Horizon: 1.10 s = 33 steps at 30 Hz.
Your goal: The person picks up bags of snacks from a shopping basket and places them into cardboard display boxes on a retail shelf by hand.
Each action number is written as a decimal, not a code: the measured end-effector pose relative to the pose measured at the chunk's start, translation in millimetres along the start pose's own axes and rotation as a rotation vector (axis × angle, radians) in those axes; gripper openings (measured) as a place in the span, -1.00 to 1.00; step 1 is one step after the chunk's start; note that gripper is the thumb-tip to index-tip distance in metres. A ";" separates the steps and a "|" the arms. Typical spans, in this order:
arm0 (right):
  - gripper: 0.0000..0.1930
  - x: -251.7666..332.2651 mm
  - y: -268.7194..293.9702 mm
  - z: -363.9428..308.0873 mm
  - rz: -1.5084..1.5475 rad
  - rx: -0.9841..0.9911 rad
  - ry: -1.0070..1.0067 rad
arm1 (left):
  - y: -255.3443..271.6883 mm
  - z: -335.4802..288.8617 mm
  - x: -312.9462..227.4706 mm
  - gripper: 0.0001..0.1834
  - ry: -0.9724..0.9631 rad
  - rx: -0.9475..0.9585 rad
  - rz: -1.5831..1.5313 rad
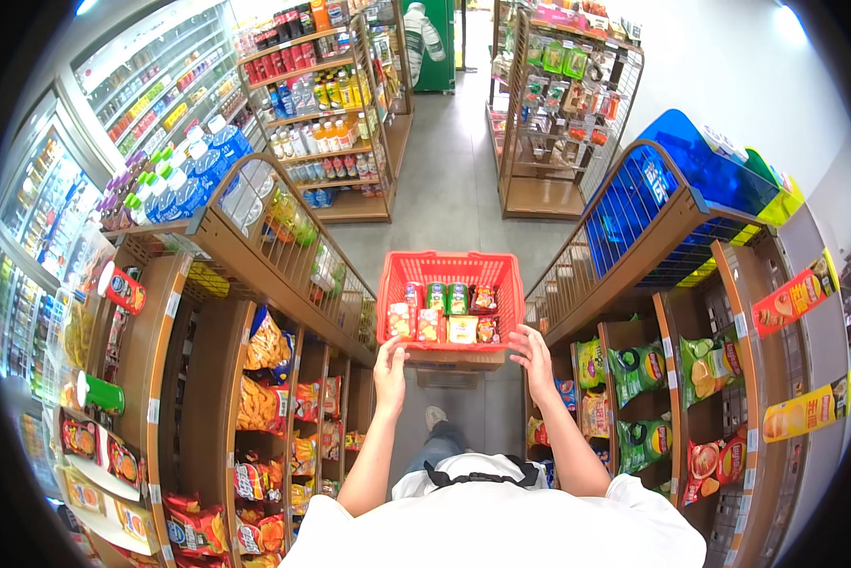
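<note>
Red rectangular plastic basket (512, 295) of small colourful packets (462, 329), at your twelve o'clock.
Your left hand (389, 367), at its seven, and right hand (535, 362), at its five, have wide, ungripping fingers.

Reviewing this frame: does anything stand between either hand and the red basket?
Nothing visible does. The left hand and right hand are at the near corners of the red basket; whether they touch it is unclear.
</note>
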State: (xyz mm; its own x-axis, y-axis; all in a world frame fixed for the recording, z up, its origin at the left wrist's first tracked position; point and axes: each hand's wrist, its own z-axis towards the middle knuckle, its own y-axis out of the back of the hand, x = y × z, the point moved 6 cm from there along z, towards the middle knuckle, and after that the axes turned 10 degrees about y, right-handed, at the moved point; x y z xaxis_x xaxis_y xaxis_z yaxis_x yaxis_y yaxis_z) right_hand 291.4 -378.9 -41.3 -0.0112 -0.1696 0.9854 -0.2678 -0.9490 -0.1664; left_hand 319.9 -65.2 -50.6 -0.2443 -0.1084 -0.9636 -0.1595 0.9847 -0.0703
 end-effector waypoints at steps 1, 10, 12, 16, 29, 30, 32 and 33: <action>-0.50 0.5 -6.1 8.8 -0.004 0.019 -0.005 | 2.7 10.0 -2.5 -0.65 -0.011 -0.003 -0.026; -0.47 -13.7 -83.7 80.7 -0.024 0.118 -0.027 | 34.5 88.2 -6.4 -0.64 -0.032 -0.049 -0.016; -0.47 -26.1 -100.0 90.7 -0.026 0.131 -0.050 | 42.5 100.5 0.6 -0.64 0.010 -0.055 -0.018; -0.48 -49.1 -122.9 109.8 -0.040 0.154 -0.091 | 45.8 123.5 9.9 -0.62 0.059 -0.070 -0.005; -0.52 -154.0 -168.4 148.1 -0.093 0.375 -0.312 | 47.2 169.3 91.9 -0.46 0.301 -0.164 0.115; -0.51 -159.9 -169.4 149.5 -0.100 0.394 -0.327 | 48.6 173.5 100.8 -0.45 0.321 -0.169 0.124; -0.49 -171.2 -167.4 155.7 -0.173 0.403 -0.303 | 42.2 178.7 101.9 -0.42 0.361 -0.163 0.143; -0.48 -187.3 -167.8 157.6 -0.129 0.404 -0.356 | 38.2 179.7 104.7 -0.41 0.410 -0.171 0.130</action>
State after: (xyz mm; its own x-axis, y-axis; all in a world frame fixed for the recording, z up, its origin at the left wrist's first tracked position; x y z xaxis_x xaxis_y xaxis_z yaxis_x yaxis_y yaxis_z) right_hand 490.3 -229.7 -203.4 0.3422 -0.0580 0.9378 0.1465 -0.9826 -0.1142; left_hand 460.1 -14.4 -200.4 -0.6254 -0.0646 -0.7776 -0.2493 0.9609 0.1207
